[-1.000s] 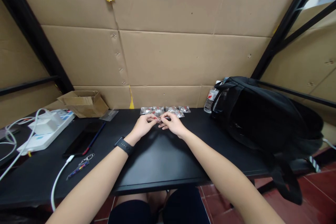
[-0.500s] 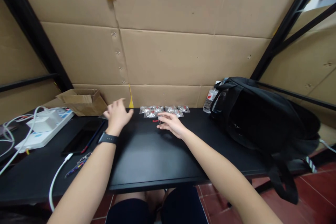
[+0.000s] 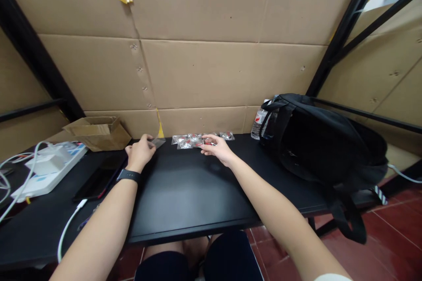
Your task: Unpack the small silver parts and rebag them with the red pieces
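My left hand (image 3: 141,153), with a dark watch on its wrist, pinches a small clear plastic bag (image 3: 158,142) above the back of the black table. My right hand (image 3: 218,149) has its fingers closed on a small metallic item with a red cord (image 3: 208,142); its exact kind is too small to make out. Just behind that hand lie several small clear packets (image 3: 186,140) with shiny and red contents, in a group along the cardboard wall. The right hand hides part of this group.
A brown paper box (image 3: 99,134) stands at the back left, near a white power strip (image 3: 49,171) with cables and a dark phone (image 3: 97,178). On the right are a water bottle (image 3: 259,125) and a large black backpack (image 3: 329,145). Cardboard (image 3: 198,74) walls the back.
My left hand has gone from open and empty to pinching a clear plastic bag. My right hand, still on the red-corded item, has moved slightly towards the packets. The view has shifted a little.
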Demonstrator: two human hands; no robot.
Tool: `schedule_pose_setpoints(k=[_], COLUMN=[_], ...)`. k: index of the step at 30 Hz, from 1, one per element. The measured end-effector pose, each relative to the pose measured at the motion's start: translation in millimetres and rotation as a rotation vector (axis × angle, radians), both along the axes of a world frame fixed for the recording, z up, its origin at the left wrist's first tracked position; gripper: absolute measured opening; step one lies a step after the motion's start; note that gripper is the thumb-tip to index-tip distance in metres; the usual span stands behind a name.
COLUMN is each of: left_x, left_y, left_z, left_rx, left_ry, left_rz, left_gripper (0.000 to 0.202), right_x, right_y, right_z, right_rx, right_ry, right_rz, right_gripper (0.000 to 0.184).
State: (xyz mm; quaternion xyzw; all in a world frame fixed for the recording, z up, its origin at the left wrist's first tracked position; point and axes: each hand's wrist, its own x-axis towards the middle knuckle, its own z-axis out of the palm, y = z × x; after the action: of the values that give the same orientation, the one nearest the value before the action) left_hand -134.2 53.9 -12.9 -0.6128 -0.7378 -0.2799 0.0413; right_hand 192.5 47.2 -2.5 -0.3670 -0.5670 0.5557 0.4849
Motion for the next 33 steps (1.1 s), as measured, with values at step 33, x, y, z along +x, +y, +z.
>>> schedule_pose_setpoints(k=[33], left_x=[118], left_y=[-44], left_z=[-6.3], left_rx=[-0.349], left_ry=[0.219], left_rz=[-1.015], left_gripper=[0.042], right_x=[31], right_y=[13], right_z=[1.9], right_rx=[0.586], right_ry=[-1.059], right_rz=[0.16], right_gripper=[0.029])
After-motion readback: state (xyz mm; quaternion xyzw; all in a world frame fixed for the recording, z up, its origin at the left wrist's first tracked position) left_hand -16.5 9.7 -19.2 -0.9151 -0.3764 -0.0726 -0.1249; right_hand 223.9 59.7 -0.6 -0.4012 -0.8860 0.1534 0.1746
